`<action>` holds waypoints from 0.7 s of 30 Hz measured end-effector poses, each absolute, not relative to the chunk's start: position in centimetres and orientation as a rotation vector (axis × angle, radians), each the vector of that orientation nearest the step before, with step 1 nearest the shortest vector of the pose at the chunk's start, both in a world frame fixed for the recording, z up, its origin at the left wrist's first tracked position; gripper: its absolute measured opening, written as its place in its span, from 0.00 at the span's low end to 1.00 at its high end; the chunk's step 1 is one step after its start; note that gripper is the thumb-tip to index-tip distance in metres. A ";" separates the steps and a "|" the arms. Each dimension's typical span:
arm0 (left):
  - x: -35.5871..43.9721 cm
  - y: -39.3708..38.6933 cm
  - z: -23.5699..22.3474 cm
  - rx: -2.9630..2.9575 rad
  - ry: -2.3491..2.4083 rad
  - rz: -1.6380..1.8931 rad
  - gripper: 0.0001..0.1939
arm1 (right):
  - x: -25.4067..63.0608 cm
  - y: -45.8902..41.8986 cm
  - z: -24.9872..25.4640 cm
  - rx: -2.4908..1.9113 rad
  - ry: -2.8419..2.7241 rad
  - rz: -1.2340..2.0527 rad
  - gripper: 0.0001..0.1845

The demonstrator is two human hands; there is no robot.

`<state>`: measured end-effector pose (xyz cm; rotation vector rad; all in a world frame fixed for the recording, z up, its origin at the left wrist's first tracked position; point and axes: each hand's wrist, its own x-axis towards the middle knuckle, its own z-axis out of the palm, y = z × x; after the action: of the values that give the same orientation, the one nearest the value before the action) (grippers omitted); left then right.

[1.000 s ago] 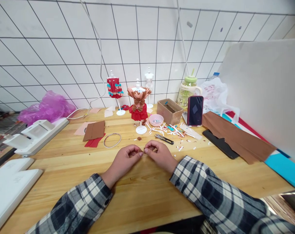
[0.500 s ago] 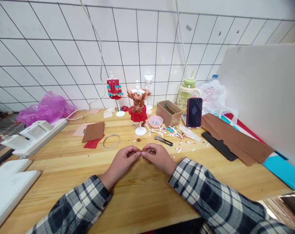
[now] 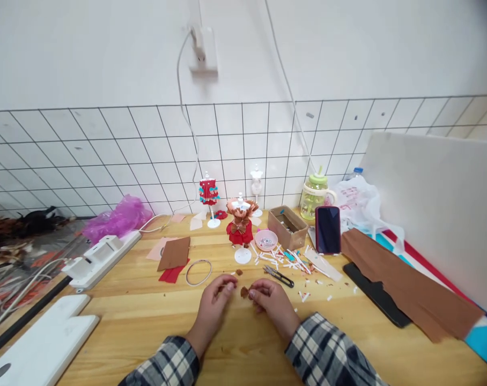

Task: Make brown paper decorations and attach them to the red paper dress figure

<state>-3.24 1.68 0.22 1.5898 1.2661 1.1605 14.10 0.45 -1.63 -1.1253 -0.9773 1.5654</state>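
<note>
My right hand (image 3: 272, 300) pinches a small brown pleated paper piece (image 3: 244, 292) between thumb and forefinger, low over the table. Just left of it, my left hand (image 3: 214, 304) is apart from the piece, its fingers loosely curled and nothing visible in them. Beyond the hands stands a small mannequin (image 3: 240, 230) in a red skirt with brown pleated bows and a brown and pink pleated top. A brown scrap (image 3: 239, 272) lies just past my fingertips. Black-handled thread snips (image 3: 279, 276) rest beyond my right hand.
Behind are a red-dressed mannequin (image 3: 208, 194), a bare white one (image 3: 257, 185), a pink bowl (image 3: 266, 240) and a cardboard box (image 3: 287, 228). A ring (image 3: 199, 272) and brown sheets (image 3: 175, 253) lie left. Phone (image 3: 327, 230), jug (image 3: 314, 198) and long brown strip (image 3: 412, 287) stand or lie right.
My hands have moved apart; the brown piece stays in my right hand, and the left has come off it. The camera has tilted up, showing a wall socket.
</note>
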 end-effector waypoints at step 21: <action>-1.3 3.3 0.4 1.258 1.220 1.389 0.19 | 11.3 1.0 9.5 -0.932 -1.185 1.451 0.14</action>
<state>-1.25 3.31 0.45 1.2578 1.2200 1.3892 11.27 0.99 9.49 -0.9320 -1.1847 1.4511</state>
